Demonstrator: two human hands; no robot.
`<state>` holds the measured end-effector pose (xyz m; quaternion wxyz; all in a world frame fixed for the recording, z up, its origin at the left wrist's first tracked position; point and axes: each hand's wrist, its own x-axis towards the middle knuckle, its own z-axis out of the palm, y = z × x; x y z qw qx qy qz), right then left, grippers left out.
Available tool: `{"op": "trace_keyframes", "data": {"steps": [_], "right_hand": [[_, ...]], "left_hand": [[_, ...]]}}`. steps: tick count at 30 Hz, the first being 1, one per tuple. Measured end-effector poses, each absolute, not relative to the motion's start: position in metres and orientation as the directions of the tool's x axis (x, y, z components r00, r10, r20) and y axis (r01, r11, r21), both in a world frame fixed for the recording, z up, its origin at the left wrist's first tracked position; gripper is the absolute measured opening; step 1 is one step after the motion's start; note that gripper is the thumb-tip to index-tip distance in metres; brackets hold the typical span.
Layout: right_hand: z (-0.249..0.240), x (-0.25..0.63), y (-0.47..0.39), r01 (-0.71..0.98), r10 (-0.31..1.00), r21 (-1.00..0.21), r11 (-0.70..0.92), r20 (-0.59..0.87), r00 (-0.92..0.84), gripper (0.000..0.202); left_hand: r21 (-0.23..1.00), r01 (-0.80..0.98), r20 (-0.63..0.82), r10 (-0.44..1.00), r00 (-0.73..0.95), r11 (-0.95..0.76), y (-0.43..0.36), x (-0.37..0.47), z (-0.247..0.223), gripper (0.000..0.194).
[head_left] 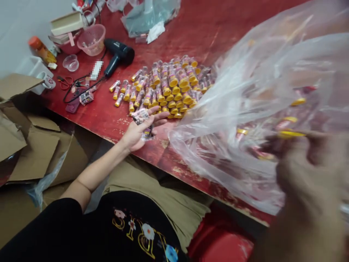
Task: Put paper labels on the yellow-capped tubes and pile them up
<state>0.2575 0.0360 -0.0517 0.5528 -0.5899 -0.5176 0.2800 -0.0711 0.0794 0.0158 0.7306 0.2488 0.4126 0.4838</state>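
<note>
My left hand (137,133) is at the table's front edge, fingers stretched out to the right, with printed plastic sleeves (141,115) held under the thumb and against the palm. Just beyond it lies a large cluster of small clear tubes with yellow caps (173,82), wrapped in pink printed film. My right hand (302,171), smeared by motion, reaches into a big clear plastic bag (207,142). A yellow-capped tube (291,134) shows at its fingertips. More such tubes (241,134) lie inside the bag, partly veiled by the plastic.
On the red table (218,22), a black hair dryer (118,54) lies behind scissors (65,83) and a cord. Pink basket (91,40), orange-capped can (42,49) and mug (46,80) stand left. Cardboard boxes (40,145) are beside the table, a red stool (220,240) below.
</note>
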Motion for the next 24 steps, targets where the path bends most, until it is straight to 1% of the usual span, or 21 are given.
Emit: {"op": "trace_keyframes", "data": {"steps": [1,2,4,7,8,10,13,15,17,20,24], "right_hand": [[-0.043,0.231,0.023,0.19,0.927,-0.98,0.05,0.116,0.356,0.035],[-0.036,0.202,0.012,0.106,0.939,-0.994,0.0,0.036,0.342,0.042],[-0.027,0.145,0.003,0.077,0.967,-0.997,-0.032,-0.012,0.255,0.049],[-0.023,0.093,0.008,-0.013,0.973,-1.0,0.002,-0.001,0.23,0.047],[-0.023,0.087,0.01,-0.031,0.974,-0.999,0.021,0.013,0.227,0.045],[-0.023,0.088,0.011,-0.036,0.975,-0.999,0.035,0.026,0.22,0.04],[-0.023,0.105,0.01,-0.013,0.975,-1.0,0.001,-0.002,0.22,0.038],[-0.023,0.114,0.009,0.009,0.977,-1.0,-0.03,-0.028,0.21,0.038],[-0.023,0.116,0.007,0.022,0.98,-0.999,-0.042,-0.037,0.198,0.038],[-0.025,0.11,0.004,0.025,0.962,-0.999,-0.025,-0.018,0.272,0.041],[-0.03,0.107,0.003,0.038,0.918,-0.999,0.003,0.018,0.396,0.039]], "left_hand": [[0.751,-0.527,-0.349,0.917,0.195,0.398,0.069,-0.06,0.014,0.029],[0.744,-0.544,-0.335,0.921,0.2,0.389,0.061,-0.05,0.013,0.034],[0.731,-0.566,-0.302,0.925,0.233,0.381,0.048,-0.034,0.012,0.044],[0.71,-0.587,-0.266,0.92,0.289,0.389,0.037,-0.021,0.009,0.055],[0.702,-0.587,-0.28,0.915,0.292,0.402,0.036,-0.02,0.007,0.055],[0.688,-0.57,-0.354,0.893,0.277,0.449,0.033,-0.02,0.004,0.051],[0.68,-0.53,-0.475,0.855,0.208,0.507,0.029,-0.026,0.0,0.045],[0.702,-0.514,-0.498,0.856,0.14,0.493,0.027,-0.028,-0.002,0.046],[0.738,-0.511,-0.48,0.875,0.06,0.44,0.024,-0.027,-0.003,0.048],[0.759,-0.53,-0.454,0.891,-0.013,0.379,0.021,-0.021,-0.002,0.049],[0.727,-0.555,-0.513,0.857,-0.05,0.403,0.024,-0.013,-0.003,0.045]]}}
